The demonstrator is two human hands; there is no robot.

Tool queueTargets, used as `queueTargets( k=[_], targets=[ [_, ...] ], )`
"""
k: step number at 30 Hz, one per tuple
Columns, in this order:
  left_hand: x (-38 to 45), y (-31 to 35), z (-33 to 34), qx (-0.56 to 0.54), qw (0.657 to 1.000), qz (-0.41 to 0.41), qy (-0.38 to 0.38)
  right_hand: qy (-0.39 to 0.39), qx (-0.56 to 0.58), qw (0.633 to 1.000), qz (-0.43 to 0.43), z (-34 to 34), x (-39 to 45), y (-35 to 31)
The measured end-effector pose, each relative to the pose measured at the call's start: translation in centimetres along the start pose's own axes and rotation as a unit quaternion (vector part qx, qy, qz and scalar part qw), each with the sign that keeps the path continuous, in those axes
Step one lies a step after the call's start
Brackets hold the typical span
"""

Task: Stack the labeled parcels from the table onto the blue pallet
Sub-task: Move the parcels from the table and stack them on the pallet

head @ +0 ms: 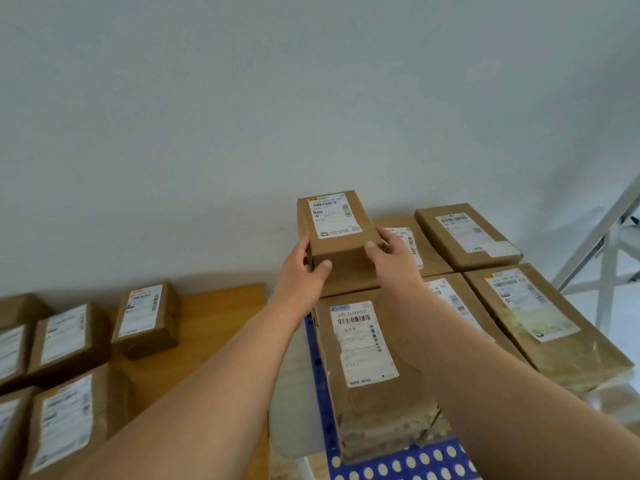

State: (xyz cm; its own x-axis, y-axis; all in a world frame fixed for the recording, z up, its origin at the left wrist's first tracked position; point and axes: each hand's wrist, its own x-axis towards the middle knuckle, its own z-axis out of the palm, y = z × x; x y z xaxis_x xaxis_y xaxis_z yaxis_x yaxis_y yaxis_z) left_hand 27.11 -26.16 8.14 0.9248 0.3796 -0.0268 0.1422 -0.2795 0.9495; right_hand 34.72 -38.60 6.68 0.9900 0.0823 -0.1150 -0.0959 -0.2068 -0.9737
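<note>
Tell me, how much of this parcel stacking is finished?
Done: several parcels, like the front one, already sit on the blue pallet. In hand: the left hand and right hand grip a small box at the pallet's far end. Left: at least five parcels, like this one, on the wooden table.

Soft, even daylight fills the scene, brightest at the right edge, where the pale floor washes out. Shadows are faint. The wide lens bows the edges. The white printed labels are slightly soft; their small text is unreadable.
</note>
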Motion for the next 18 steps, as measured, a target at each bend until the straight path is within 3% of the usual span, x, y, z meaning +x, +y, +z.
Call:
queueTargets(
  k=[6,18],
  targets=[
    [-0.2,-0.7,0.3,0.024,0.999,-0.007,0.048,0.013,0.004,1.0,0.002,0.1,-0.2,0.0],
    [0.1,-1.3,0.3,0.043,0.998,-0.017,0.04,0.021,0.005,1.0,0.002,0.1,-1.0,-0.5]
  ],
)
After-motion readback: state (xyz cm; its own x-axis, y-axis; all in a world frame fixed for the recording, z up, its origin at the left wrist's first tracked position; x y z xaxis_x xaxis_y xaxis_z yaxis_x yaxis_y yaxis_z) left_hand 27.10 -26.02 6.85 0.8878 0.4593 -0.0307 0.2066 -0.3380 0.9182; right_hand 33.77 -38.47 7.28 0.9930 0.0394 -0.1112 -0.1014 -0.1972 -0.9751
